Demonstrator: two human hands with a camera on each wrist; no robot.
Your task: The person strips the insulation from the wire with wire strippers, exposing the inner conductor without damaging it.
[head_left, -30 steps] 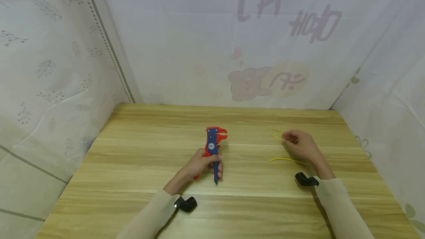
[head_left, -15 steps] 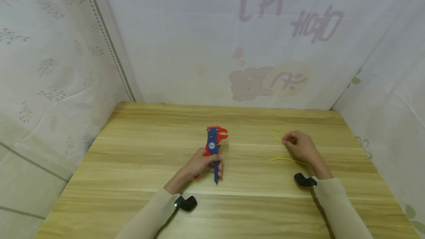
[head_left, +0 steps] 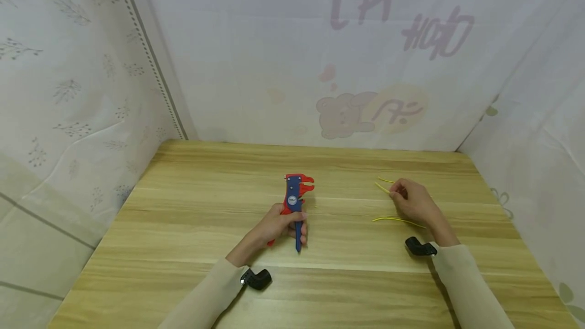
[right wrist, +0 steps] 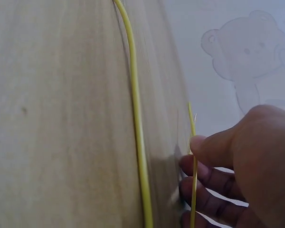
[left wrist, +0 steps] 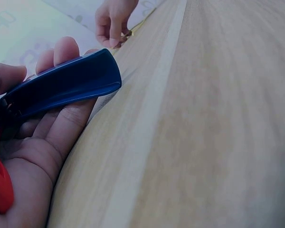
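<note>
My left hand (head_left: pixel 270 225) grips a red and blue wire stripper (head_left: pixel 293 187) by its handles, its head pointing away from me and its red jaws apart. Close up in the left wrist view, the blue handle (left wrist: pixel 69 80) lies across the fingers with the thumb over it. To the right, my right hand (head_left: pixel 415 203) pinches a thin yellow wire (right wrist: pixel 194 190) between thumb and fingertips, low over the table. Part of a second yellow wire (head_left: pixel 385 179) shows just behind it, the rest hidden by the hand. A third yellow wire (head_left: pixel 396 219) lies in front of that hand.
All this is on a wood-grain table (head_left: pixel 219 176). Printed cloth (head_left: pixel 256 65) hangs behind the table and along both sides. Each wrist carries a small black camera, such as the one (head_left: pixel 258 279) on the left sleeve.
The right hand's fingers have closed in on the yellow wire, whose tip has shifted very slightly. The left hand and the wire stripper stay in place.
</note>
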